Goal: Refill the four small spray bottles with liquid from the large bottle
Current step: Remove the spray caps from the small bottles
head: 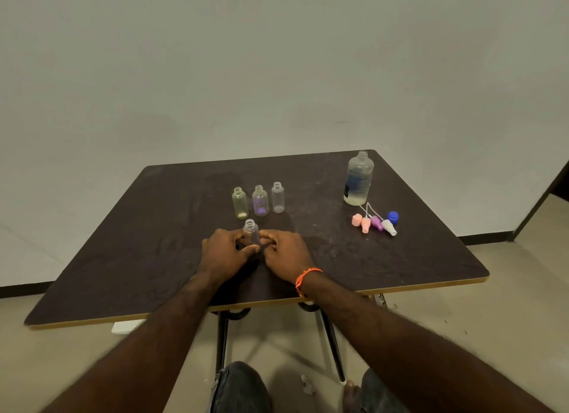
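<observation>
Right now a person sits at a dark tabletop [172, 258], both forearms reaching forward. Their left hand [226, 252] and right hand [284, 252] meet around 1 small clear bottle [251, 229], which stands upright and uncapped near the middle of the tabletop. Fingertips of both hands curl in and pinch its lower body from either side; its neck rises above them. An orange band [306, 277] circles the right wrist.

Just beyond stand 3 more small bottles in a row, all uncapped: a yellowish one [240, 202], a purple-tinted one [260, 201] and a clear one [278, 197]. All 4 look empty or close to it. Well apart, toward the far right corner, stands the large bottle [358, 178], open, partly filled with clear liquid. Just in front of it lies a cluster of spray tops [374, 222] in pink, purple and white, beside a blue cap [393, 217].

The small bottles are probably thin plastic: very light, easy to tip, likely to dent if squeezed. Holding one low on its body should steady it under a pour. The large bottle will be heavier and its liquid will slosh; its mid-body seems the best place to grip.

Fingers hide the held bottle's base. Its liquid level cannot be made out, and the large bottle's label is unreadable.
</observation>
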Tool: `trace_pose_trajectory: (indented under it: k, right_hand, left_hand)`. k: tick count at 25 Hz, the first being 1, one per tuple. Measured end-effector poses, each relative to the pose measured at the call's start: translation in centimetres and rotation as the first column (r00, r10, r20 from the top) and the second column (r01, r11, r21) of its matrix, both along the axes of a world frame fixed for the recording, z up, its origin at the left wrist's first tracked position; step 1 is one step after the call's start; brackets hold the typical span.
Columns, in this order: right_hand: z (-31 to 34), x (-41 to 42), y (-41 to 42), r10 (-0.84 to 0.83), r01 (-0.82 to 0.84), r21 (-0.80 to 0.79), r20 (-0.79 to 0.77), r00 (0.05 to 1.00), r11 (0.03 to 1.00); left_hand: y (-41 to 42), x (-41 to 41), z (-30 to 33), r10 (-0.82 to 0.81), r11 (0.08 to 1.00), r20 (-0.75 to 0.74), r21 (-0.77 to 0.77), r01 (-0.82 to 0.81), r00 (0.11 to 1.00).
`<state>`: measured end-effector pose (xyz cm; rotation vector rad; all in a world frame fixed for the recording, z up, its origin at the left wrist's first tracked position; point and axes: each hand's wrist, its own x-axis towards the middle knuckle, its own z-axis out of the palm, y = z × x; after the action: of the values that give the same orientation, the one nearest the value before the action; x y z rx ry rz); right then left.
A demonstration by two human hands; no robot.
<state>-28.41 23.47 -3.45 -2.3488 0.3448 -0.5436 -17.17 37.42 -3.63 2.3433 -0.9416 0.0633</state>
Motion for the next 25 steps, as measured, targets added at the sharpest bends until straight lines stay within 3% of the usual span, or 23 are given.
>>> trace_pose_trajectory:
  k: [7,10,12,16,25]
  right_hand:
    - [0.2,0.2,0.7,-0.036,0.039,0.129,-0.027,0.999,0.991]
    - [1.1,-0.9,-1.3,-0.092,0.09,0.105,0.012,0.996,0.99]
    - [2.3,-2.2,-3.5,-0.153,0.149,0.082,0.04,0.987,0.985]
    - [4.7,-5.1,-9.2,-0.297,0.295,0.028,0.075,0.952,0.955]
    - [7.4,-6.0,-21.6,-0.489,0.488,-0.044,-0.01,0.872,0.872]
  left_hand:
    - [1.5,0.0,0.0,-0.011,0.999,-0.035,-0.037,0.01,0.999]
    - [1.6,-0.8,1.1,0.113,0.992,0.093,-0.062,-0.107,0.989]
    - [0.9,-1.3,3.1,0.123,0.986,0.203,-0.134,-0.097,0.971]
    - [-3.8,-1.9,7.2,-0.007,0.991,0.297,-0.124,0.046,0.955]
    - [-19.9,-2.3,7.6,-0.27,0.963,0.223,0.068,0.261,0.937]
